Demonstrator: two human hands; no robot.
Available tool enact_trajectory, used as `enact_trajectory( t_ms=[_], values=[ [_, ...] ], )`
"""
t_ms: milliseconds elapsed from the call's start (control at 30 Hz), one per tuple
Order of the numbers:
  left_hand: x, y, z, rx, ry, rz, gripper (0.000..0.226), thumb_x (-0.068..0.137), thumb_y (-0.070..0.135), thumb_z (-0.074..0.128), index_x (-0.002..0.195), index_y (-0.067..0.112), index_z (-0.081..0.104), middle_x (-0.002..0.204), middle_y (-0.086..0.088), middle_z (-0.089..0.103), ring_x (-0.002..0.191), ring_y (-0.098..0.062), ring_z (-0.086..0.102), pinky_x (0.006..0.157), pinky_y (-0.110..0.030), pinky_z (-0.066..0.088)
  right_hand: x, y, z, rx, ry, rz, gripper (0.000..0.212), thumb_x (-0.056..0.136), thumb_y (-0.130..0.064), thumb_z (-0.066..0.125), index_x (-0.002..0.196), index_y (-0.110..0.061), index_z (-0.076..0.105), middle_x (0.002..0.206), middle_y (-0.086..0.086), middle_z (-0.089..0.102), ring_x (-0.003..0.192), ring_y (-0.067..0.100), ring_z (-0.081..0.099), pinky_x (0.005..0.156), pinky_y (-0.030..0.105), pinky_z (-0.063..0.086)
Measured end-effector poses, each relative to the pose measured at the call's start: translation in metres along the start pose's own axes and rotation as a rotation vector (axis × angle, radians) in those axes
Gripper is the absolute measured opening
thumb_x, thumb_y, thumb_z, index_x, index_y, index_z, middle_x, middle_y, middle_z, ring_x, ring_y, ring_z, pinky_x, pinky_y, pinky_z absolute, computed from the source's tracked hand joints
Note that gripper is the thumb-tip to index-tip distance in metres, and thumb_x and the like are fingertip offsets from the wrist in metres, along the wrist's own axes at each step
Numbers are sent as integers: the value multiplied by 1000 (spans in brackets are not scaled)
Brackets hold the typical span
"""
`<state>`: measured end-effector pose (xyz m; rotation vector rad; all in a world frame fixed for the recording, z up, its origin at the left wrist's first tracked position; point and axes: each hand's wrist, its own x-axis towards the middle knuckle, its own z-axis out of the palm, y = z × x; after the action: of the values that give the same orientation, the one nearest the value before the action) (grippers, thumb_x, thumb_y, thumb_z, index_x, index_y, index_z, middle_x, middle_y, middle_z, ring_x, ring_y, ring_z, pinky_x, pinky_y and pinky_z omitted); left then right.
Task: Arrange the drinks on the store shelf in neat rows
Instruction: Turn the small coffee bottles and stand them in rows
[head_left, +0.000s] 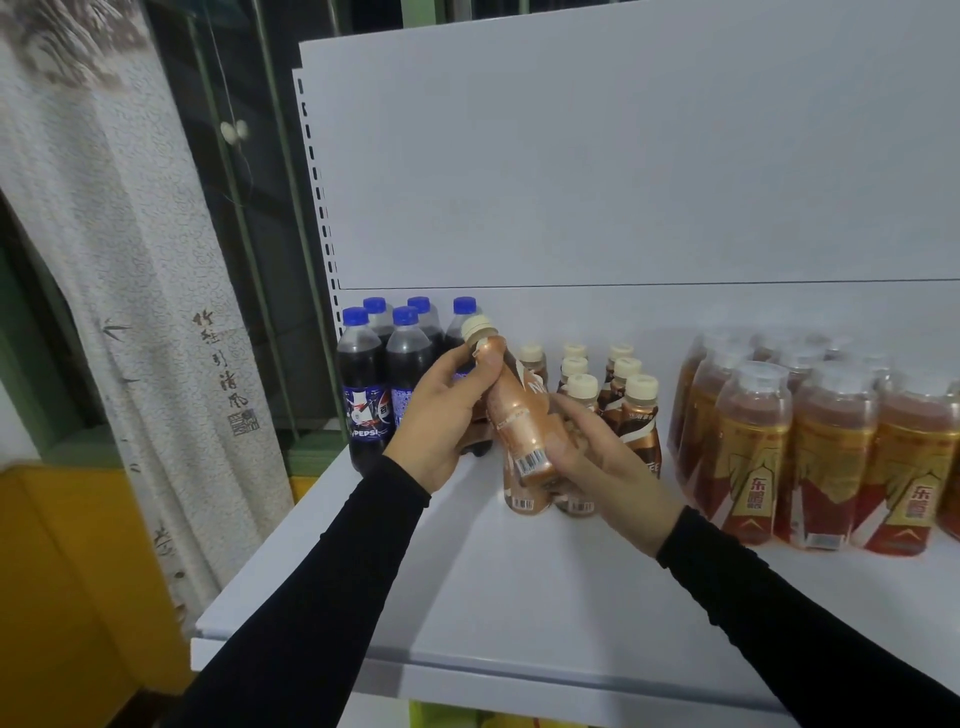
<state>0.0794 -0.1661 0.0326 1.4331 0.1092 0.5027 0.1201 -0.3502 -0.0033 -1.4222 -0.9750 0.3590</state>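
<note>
A brown coffee bottle (511, 415) with a cream cap is tilted above the white shelf (467, 587). My left hand (441, 410) grips its neck and upper body. My right hand (597, 457) holds its lower part from the right. Behind it stand several more cream-capped coffee bottles (623, 395) in short rows, and two stand just under the held one. Several Pepsi bottles (363, 384) with blue caps stand at the far left of the shelf. Several gold-and-red drink bottles (810, 447) with clear caps stand in rows on the right.
The shelf's white back panel (623, 156) rises behind the drinks. A pale patterned curtain (130, 260) hangs to the left beside a slotted upright (317, 182). The front half of the shelf is bare. Yellow furniture (62, 597) sits low at left.
</note>
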Motion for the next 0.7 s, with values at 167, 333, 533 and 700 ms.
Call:
enact_trajectory(
  t_ms=[167,333,533,700],
  values=[
    [1,3,1,-125,84,-137,40,94,40,66,120,8,67,108,-13,72,92,-23,71,71,-38,60,4,-1,0,-302,-13,-112,97,68,-39,86,142,-55,24,131,-40,42,119,-3,56,95,28,54],
    [-4,3,5,-290,84,-312,31,96,32,65,108,3,68,81,-13,72,63,-20,72,48,-30,57,9,-5,5,-385,152,-234,77,71,-40,83,131,-53,37,115,-39,56,113,-3,59,95,27,54],
    [-2,3,3,-365,84,-432,35,96,34,64,88,0,68,68,-14,71,53,-23,70,39,-29,54,15,-23,13,-355,194,-283,60,70,-46,78,123,-43,49,105,-27,68,102,-2,65,84,16,53],
    [-1,2,-2,-403,62,-482,37,92,33,69,90,-3,70,80,-17,72,62,-25,72,50,-33,60,21,-22,14,-350,183,-265,64,77,-32,81,134,-28,51,103,-15,72,96,-1,68,80,14,53]
  ],
)
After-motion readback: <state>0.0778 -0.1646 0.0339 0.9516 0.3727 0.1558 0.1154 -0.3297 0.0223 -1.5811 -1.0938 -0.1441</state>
